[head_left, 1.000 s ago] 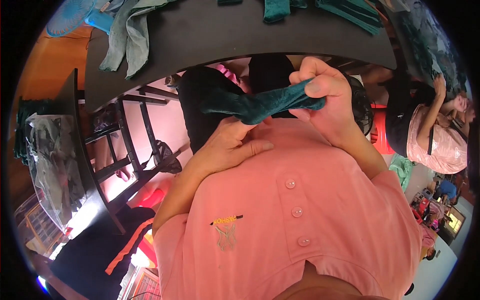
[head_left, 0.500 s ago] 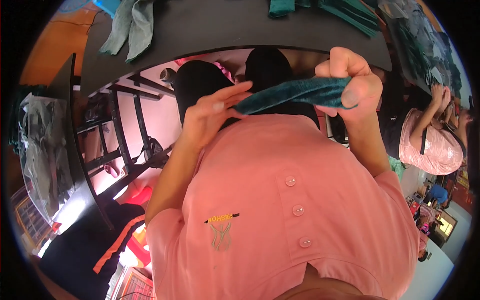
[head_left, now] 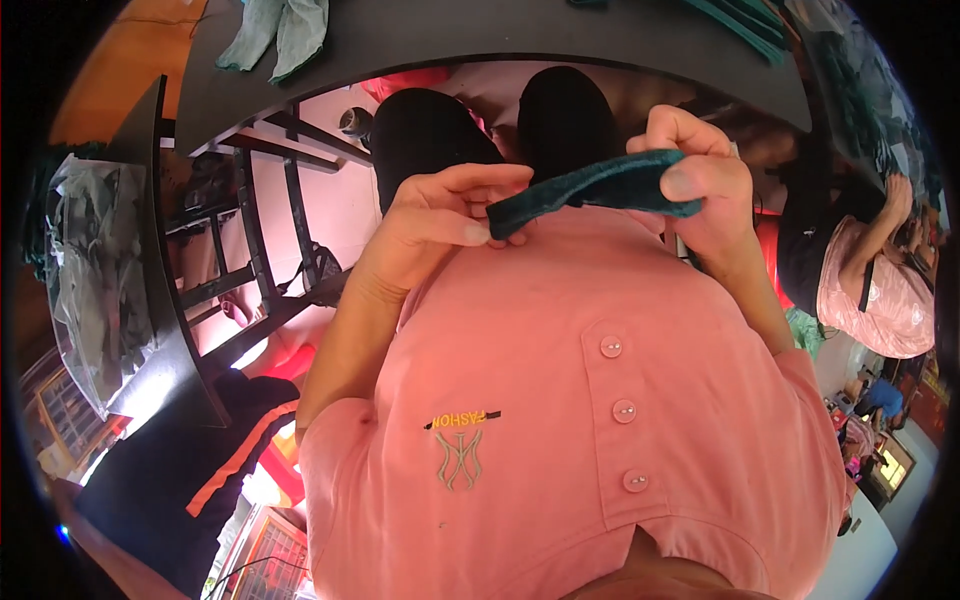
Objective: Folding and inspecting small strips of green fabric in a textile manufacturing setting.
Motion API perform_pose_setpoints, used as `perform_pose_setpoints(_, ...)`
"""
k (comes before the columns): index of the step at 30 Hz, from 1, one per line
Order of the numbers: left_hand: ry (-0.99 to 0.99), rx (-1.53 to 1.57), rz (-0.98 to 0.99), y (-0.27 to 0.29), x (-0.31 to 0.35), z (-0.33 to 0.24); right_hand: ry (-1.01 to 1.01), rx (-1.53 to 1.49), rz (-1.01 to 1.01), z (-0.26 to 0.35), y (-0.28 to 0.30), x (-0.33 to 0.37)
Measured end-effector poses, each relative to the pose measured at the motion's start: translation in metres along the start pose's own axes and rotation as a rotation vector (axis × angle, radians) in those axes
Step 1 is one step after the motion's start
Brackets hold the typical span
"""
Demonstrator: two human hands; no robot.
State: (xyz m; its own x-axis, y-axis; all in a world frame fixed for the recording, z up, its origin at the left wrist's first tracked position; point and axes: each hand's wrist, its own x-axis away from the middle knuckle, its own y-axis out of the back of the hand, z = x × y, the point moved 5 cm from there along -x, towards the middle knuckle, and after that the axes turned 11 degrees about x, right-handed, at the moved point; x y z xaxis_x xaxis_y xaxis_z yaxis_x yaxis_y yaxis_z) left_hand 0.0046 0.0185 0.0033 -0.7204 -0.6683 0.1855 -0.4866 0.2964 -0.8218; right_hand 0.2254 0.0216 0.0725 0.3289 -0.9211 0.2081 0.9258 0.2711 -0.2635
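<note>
Between my two hands, above my lap, stretches a folded strip of dark teal velvet fabric (head_left: 590, 187). My right hand (head_left: 708, 182) is closed on its right end, the thumb pressed on top and the fingers curled behind. At the left end, my left hand (head_left: 440, 215) has its thumb and fingers around the strip's narrow tip, which shows between them. The strip bows slightly upward in the middle, its edges folded inward.
Ahead is a dark table (head_left: 420, 35) with grey-green fabric pieces (head_left: 275, 35) on the left and stacked teal strips (head_left: 745, 25) on the right. A plastic bag of grey pieces (head_left: 100, 280) lies on a surface at left. Another person (head_left: 880, 270) works at far right.
My left hand has turned and its fingers have closed in on the strip's left end. The strip looks more flattened and folded. The table has shifted up in view.
</note>
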Motion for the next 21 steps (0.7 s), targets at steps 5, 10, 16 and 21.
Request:
perform_pose_setpoints(5, -0.089, -0.244, -0.272, 0.003, -0.003, 0.006, -0.058, -0.016, -0.089, -0.012, 0.004, 0.006)
perform_pose_setpoints(10, -0.243, -0.409, -0.423, 0.021, -0.009, 0.010, -0.169, -0.037, -0.063, -0.021, -0.007, 0.010)
perform_pose_setpoints(16, -0.457, -0.662, -0.425, 0.055, -0.006, 0.017, -0.122, -0.157, -0.073, -0.036, -0.018, 0.017)
perform_pose_setpoints(21, -0.122, -0.516, -0.532, 0.050, -0.007, 0.021, -0.103, -0.079, 0.004, -0.028, -0.007, 0.012)
